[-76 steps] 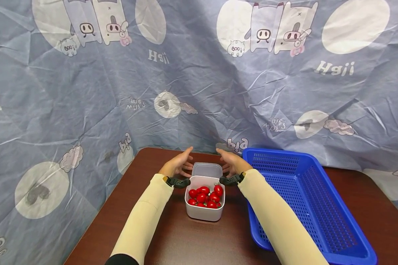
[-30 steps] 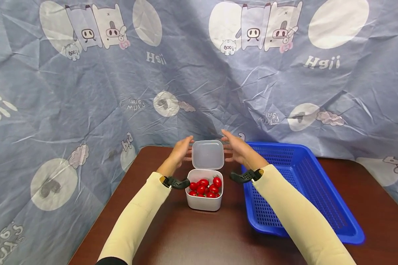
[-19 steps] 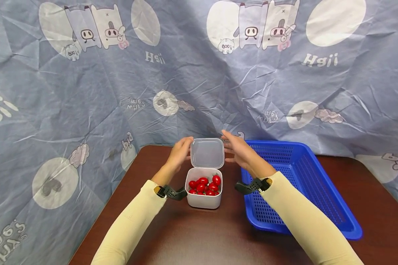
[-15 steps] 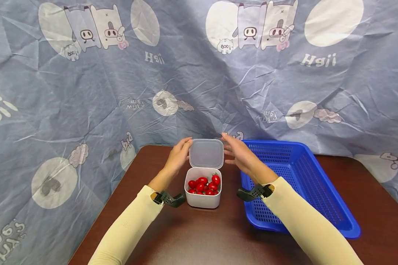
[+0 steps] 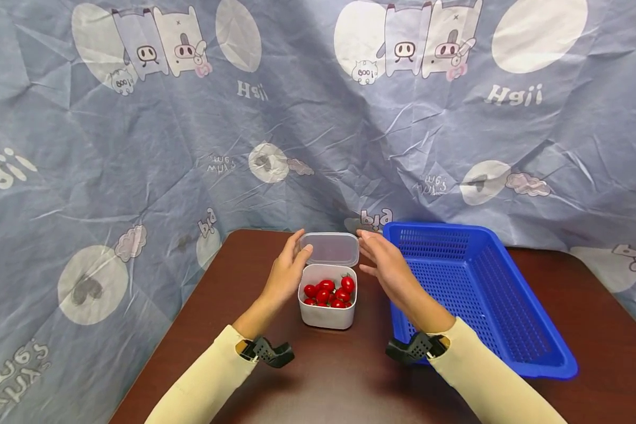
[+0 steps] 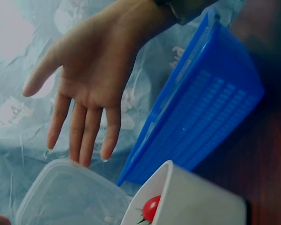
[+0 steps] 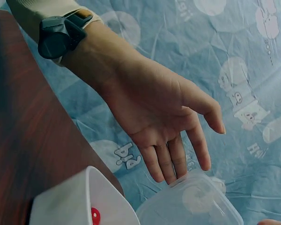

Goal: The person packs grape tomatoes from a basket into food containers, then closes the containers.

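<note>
A white square container (image 5: 326, 318) stands on the table, holding several red cherry tomatoes (image 5: 323, 296). Just behind its far rim, a translucent plastic lid (image 5: 331, 248) is raised at a tilt. My left hand (image 5: 285, 274) is at the lid's left edge, thumb apart from the fingers; in the right wrist view its extended fingertips (image 7: 180, 172) meet the lid's edge. On the other side is my right hand (image 5: 391, 266), fingers spread and nearly straight; in the left wrist view its fingertips (image 6: 84, 161) reach the lid's edge. What bears the lid is hard to tell.
A blue perforated basket (image 5: 482, 294) sits on the right side of the brown table (image 5: 328, 377), near my right forearm. A blue printed cloth (image 5: 307, 118) hangs behind and to the left. Dark wrist cameras (image 5: 272, 352) are strapped to both wrists.
The lid rose from low behind the container to nearly upright between my hands. Over the last half second it has tilted, looking shorter and wider, and both hands have come nearer to me.
</note>
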